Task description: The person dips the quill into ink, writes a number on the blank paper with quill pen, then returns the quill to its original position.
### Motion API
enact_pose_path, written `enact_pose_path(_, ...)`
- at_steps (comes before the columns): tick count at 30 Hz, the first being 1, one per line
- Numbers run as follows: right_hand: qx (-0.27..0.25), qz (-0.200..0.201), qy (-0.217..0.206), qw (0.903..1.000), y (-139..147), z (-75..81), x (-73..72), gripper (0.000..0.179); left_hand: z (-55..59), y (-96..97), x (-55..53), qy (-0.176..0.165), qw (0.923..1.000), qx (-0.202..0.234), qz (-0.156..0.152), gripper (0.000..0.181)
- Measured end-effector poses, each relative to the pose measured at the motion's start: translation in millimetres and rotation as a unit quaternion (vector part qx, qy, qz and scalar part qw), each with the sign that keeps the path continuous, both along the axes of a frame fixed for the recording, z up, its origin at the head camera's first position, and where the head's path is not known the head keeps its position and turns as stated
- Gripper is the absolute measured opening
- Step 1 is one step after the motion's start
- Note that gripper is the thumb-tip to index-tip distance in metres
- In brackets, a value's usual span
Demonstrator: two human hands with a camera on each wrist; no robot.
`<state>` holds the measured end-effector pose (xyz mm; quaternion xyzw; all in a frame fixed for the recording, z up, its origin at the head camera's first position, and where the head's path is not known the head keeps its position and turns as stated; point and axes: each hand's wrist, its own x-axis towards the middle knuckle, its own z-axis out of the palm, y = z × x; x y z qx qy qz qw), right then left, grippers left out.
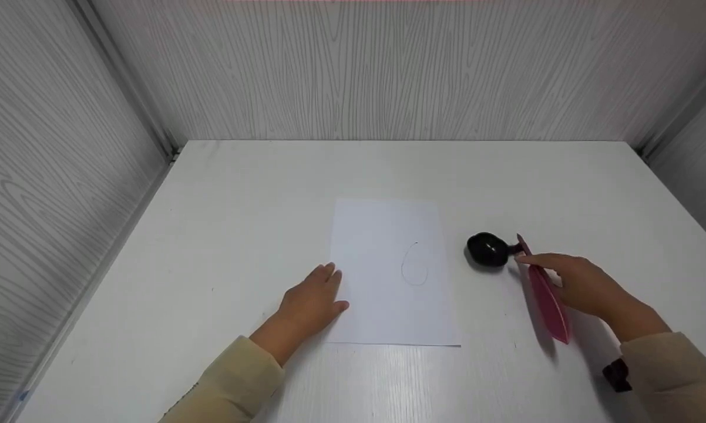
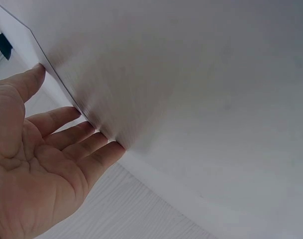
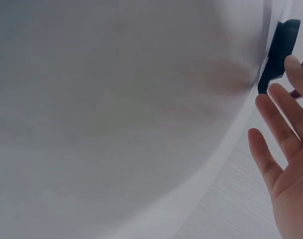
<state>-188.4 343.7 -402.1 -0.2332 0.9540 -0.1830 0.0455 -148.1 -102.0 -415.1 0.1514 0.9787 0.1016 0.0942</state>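
A sheet of white paper (image 1: 382, 311) lies flat on the table, with a thin curved pen line on its right half. My left hand (image 1: 312, 299) rests on the left edge of the sheet, fingers extended and thumb apart. To the right of the sheet, my right hand (image 1: 582, 285) pinches a red, feather-shaped pen (image 1: 550, 308) near its far end. Just beyond that end sits a glossy black rounded holder (image 1: 487, 249) with a short neck. Whether the pen's tip is inside the neck cannot be told. In the right wrist view, the dark holder (image 3: 283, 47) shows beside my fingertips.
A white table (image 1: 241, 194) spreads under everything. Grey wood-grain panels (image 1: 353, 70) stand at the back, with others at the left and right. A small black piece (image 1: 617, 375) hangs by the right sleeve (image 1: 670, 364).
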Motion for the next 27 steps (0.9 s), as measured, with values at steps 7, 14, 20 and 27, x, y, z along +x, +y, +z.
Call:
enact_pose_path(7,0.027,0.011,-0.001,0.9996,-4.0,0.2,0.3,0.064,-3.1,0.0,-0.7,-0.012,0.9998,0.006,0.012,0.063)
enact_pose_path(14,0.068,0.02,0.009,0.9975,-4.9,-4.4,-2.8,0.057,-2.6,0.9,0.0,-0.013,0.9998,0.001,0.017,0.063)
enact_pose_path(20,0.059,0.05,0.034,0.9964,-6.4,-5.9,-3.9,0.051,-0.6,1.1,0.7,-0.013,0.9997,0.003,0.018,0.063)
enact_pose_path(27,0.053,0.06,0.047,0.9957,-7.9,-6.5,-4.2,0.052,0.0,1.4,0.2,-0.021,0.9996,0.004,0.017,0.062)
